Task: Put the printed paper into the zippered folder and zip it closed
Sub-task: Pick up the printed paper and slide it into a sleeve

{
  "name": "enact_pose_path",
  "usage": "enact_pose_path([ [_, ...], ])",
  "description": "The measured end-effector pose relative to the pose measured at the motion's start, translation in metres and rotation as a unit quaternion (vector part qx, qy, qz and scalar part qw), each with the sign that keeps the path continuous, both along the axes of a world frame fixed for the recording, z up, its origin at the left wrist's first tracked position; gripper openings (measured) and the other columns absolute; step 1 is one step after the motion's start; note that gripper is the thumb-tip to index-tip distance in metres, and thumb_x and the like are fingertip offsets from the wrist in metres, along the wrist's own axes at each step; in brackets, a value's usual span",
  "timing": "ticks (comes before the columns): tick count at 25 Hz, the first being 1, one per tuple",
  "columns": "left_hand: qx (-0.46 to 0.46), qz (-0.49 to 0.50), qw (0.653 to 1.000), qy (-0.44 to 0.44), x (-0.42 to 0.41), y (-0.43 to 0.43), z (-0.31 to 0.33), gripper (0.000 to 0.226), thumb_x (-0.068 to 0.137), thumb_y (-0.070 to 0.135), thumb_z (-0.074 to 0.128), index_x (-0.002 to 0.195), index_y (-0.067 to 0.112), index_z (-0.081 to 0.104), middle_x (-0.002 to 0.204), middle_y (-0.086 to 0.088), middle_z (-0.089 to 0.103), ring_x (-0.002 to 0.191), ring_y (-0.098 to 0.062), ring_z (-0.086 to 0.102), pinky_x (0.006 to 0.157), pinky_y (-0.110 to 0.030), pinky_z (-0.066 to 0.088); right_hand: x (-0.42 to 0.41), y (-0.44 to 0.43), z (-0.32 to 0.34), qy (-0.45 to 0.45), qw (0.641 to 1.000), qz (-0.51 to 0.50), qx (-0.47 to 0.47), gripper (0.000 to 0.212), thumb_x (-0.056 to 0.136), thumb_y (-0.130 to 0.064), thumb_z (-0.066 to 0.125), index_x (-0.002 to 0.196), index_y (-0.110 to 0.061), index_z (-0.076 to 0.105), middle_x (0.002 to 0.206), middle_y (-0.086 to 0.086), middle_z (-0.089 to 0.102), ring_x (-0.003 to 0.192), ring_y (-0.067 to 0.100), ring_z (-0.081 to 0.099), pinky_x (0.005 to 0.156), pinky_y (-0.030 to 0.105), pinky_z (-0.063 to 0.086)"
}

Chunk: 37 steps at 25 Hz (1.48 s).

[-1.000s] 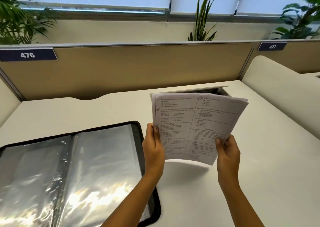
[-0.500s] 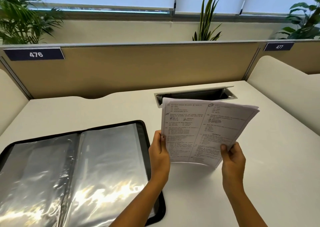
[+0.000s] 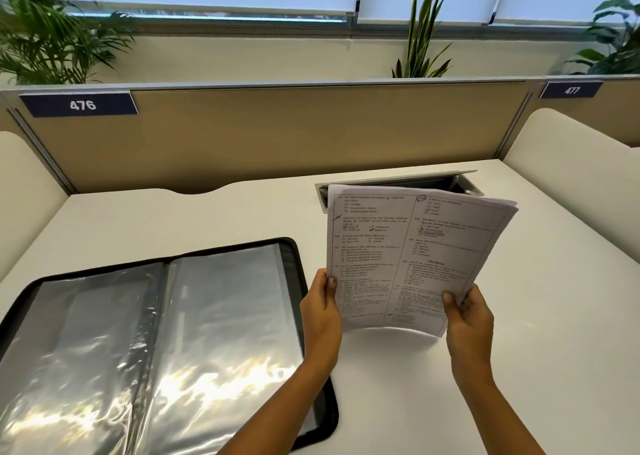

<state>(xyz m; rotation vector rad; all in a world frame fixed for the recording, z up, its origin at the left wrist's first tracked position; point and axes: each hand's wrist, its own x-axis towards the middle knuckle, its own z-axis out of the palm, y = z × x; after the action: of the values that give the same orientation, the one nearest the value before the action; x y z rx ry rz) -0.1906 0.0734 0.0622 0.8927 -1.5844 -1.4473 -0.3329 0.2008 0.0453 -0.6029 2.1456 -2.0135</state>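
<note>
We see a thin stack of white printed paper sheets [image 3: 408, 253], covered in two columns of small black text, held up above the white desk top [image 3: 554, 316], its bottom edge clear of the surface and its top leaning away from us. The left hand [image 3: 320, 310] grips the stack's lower left edge, thumb [image 3: 330, 283] laid on the printed face and the other fingers curled behind, where we cannot see them. The right hand [image 3: 467, 319] pinches the lower right corner, thumb [image 3: 448, 298] on the front and fingers folded round the back. The top right corner of the stack fans slightly, so we can see several separate sheets.

The black zippered folder [image 3: 298, 267] lies flat and wide open on the desk to the left of the paper, showing glossy clear plastic sleeves [image 3: 214, 316] that catch the window light; the left forearm crosses over its right-hand corner. The paper is outside the folder.

Behind the stack a grey metal cable hatch [image 3: 460, 182] sits in the desk. A tan partition panel [image 3: 277, 135] carries dark blue number plates reading 476 [image 3: 82, 104] and 477 [image 3: 571, 90], with green potted plants [image 3: 45, 38] beyond it
</note>
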Motion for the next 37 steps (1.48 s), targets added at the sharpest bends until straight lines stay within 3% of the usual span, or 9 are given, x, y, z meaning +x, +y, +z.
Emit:
enact_pose_path([
  [4, -0.010, 0.037, 0.998, -0.045, 0.012, -0.016, 0.009, 0.021, 0.100, 0.024, 0.042, 0.090, 0.031, 0.059, 0.088, 0.020, 0.064, 0.074, -0.001, 0.064, 0.054, -0.005, 0.048, 0.000, -0.004, 0.013, 0.065, 0.996, 0.021, 0.050, 0.009, 0.097, -0.020, 0.047, 0.094, -0.021, 0.056, 0.094, -0.007, 0.066, 0.084, 0.015, 0.065, 0.068, 0.029, 0.055],
  [7, 0.038, 0.094, 0.987, -0.128, 0.037, -0.052, 0.010, 0.020, 0.100, 0.025, 0.042, 0.093, 0.024, 0.062, 0.089, 0.012, 0.067, 0.071, -0.003, 0.063, 0.048, -0.008, 0.045, 0.007, -0.035, 0.017, 0.082, 0.982, 0.126, 0.112, 0.011, 0.096, -0.027, 0.048, 0.094, -0.022, 0.057, 0.091, -0.009, 0.068, 0.078, 0.013, 0.068, 0.061, 0.021, 0.055],
  [11, 0.074, 0.060, 0.982, -0.161, 0.068, -0.085, 0.013, 0.018, 0.099, 0.023, 0.045, 0.093, 0.028, 0.061, 0.089, 0.008, 0.070, 0.075, -0.008, 0.066, 0.056, -0.018, 0.047, 0.020, -0.063, 0.014, 0.015, 0.978, 0.176, 0.115, 0.013, 0.096, -0.028, 0.051, 0.094, -0.021, 0.062, 0.090, -0.006, 0.072, 0.077, 0.012, 0.070, 0.058, 0.017, 0.054],
  [16, 0.084, 0.129, 0.981, -0.117, 0.113, -0.135, 0.007, 0.011, 0.094, 0.017, 0.055, 0.097, 0.023, 0.064, 0.093, 0.001, 0.072, 0.081, -0.014, 0.070, 0.073, -0.029, 0.058, 0.040, -0.123, 0.002, -0.124, 0.963, 0.226, 0.076, 0.016, 0.097, -0.020, 0.051, 0.101, -0.015, 0.065, 0.097, 0.003, 0.074, 0.087, 0.023, 0.071, 0.075, 0.035, 0.058],
  [20, 0.003, 0.140, 0.970, -0.199, 0.134, -0.170, -0.012, 0.017, 0.091, 0.009, 0.058, 0.103, 0.018, 0.067, 0.093, 0.004, 0.070, 0.073, 0.005, 0.064, 0.060, -0.007, 0.048, 0.046, -0.164, -0.003, -0.264, 0.935, 0.235, 0.030, 0.019, 0.097, -0.014, 0.050, 0.106, -0.012, 0.065, 0.103, 0.007, 0.074, 0.094, 0.027, 0.070, 0.079, 0.039, 0.058],
  [26, -0.165, 0.043, 0.926, -0.336, 0.131, -0.214, -0.035, 0.034, 0.085, 0.005, 0.063, 0.119, 0.006, 0.062, 0.121, -0.009, 0.064, 0.112, -0.026, 0.058, 0.090, -0.031, 0.044, 0.049, -0.228, -0.010, -0.415, 0.876, 0.243, -0.030, 0.025, 0.097, -0.010, 0.048, 0.118, -0.010, 0.063, 0.110, 0.009, 0.071, 0.099, 0.024, 0.069, 0.070, 0.032, 0.059],
  [28, -0.277, 0.016, 0.860, -0.428, 0.128, -0.219, -0.046, 0.047, 0.083, 0.016, 0.067, 0.128, 0.009, 0.056, 0.136, -0.011, 0.054, 0.122, -0.031, 0.050, 0.101, -0.041, 0.038, 0.049, -0.246, -0.012, -0.429, 0.871, 0.237, -0.029, 0.027, 0.097, -0.009, 0.048, 0.121, -0.008, 0.061, 0.112, 0.009, 0.070, 0.098, 0.023, 0.068, 0.069, 0.032, 0.058],
  [31, -0.302, 0.034, 0.781, -0.546, 0.122, -0.218, -0.060, 0.052, 0.088, 0.037, 0.058, 0.137, 0.025, 0.045, 0.153, 0.001, 0.031, 0.134, -0.028, 0.032, 0.110, -0.048, 0.021, 0.048, -0.270, -0.016, -0.444, 0.867, 0.225, -0.016, 0.028, 0.097, -0.009, 0.047, 0.122, -0.007, 0.060, 0.113, 0.010, 0.069, 0.098, 0.023, 0.067, 0.069, 0.032, 0.058],
  [37, -0.325, 0.097, 0.809, -0.480, 0.121, -0.222, -0.065, 0.029, 0.082, 0.035, 0.067, 0.109, 0.026, 0.065, 0.130, 0.004, 0.058, 0.118, -0.029, 0.048, 0.097, -0.049, 0.029, 0.044, -0.297, -0.019, -0.455, 0.864, 0.212, -0.026, 0.027, 0.097, -0.007, 0.047, 0.120, -0.005, 0.060, 0.107, 0.011, 0.070, 0.091, 0.022, 0.069, 0.070, 0.034, 0.059],
])
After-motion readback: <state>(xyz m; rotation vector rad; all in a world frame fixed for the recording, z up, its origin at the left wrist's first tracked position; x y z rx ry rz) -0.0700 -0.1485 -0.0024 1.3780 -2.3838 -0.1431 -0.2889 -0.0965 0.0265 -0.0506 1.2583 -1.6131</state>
